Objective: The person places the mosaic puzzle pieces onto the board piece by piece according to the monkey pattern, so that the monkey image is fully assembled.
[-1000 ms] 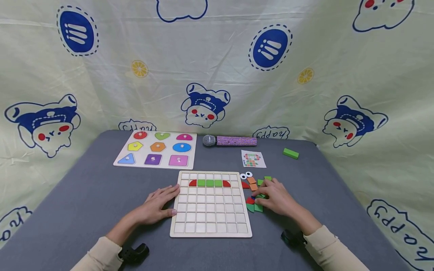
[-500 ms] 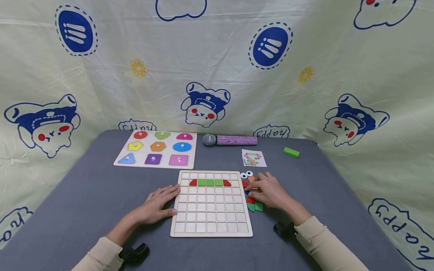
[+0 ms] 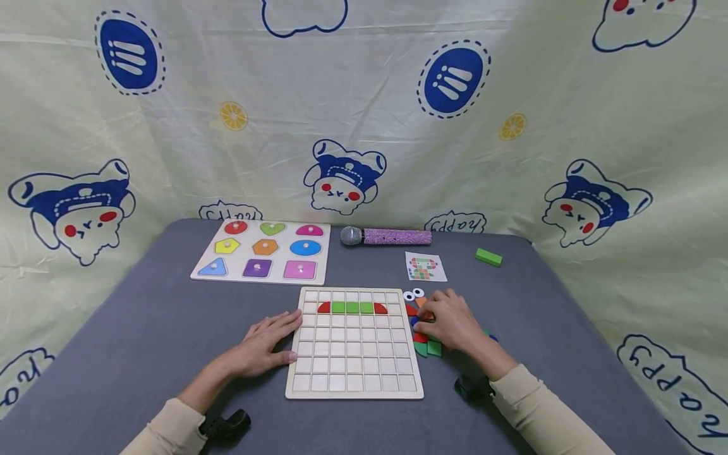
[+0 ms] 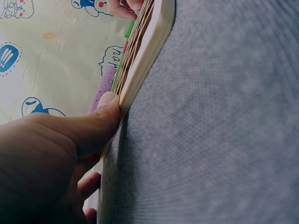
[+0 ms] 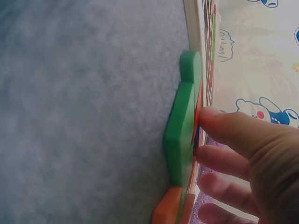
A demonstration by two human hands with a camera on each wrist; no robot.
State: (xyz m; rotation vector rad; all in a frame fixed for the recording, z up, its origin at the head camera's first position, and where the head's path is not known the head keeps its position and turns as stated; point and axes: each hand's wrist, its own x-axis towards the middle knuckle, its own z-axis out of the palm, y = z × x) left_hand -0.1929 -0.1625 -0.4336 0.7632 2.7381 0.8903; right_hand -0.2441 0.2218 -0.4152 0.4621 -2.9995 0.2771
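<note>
My left hand [image 3: 267, 347] rests against the left edge of a wooden grid board [image 3: 345, 365]. In the left wrist view its thumb [image 4: 108, 103] touches the board's rim. Green squares [image 3: 352, 307] lie in a row on the board, with a red quarter-circle piece [image 3: 323, 308] at the left end and another on the right. My right hand [image 3: 455, 323] is over loose coloured pieces beside the board, covering some. Its fingers look apart in the right wrist view, near a green piece [image 5: 180, 133] and an orange piece [image 5: 167, 205]; no grip shows.
Behind the board lie a shape puzzle [image 3: 258, 251], a purple microphone [image 3: 397, 236] and a pattern card [image 3: 426, 266]. A green block [image 3: 488, 257] sits at the back right. Two white eye pieces [image 3: 418, 292] lie near the board's upper right corner. A printed cloth [image 3: 364, 82] hangs behind.
My right hand has shifted left and slightly forward over the loose pieces. A blue piece now shows nearer the board, and green and blue pieces show right of the wrist. The left hand stays put.
</note>
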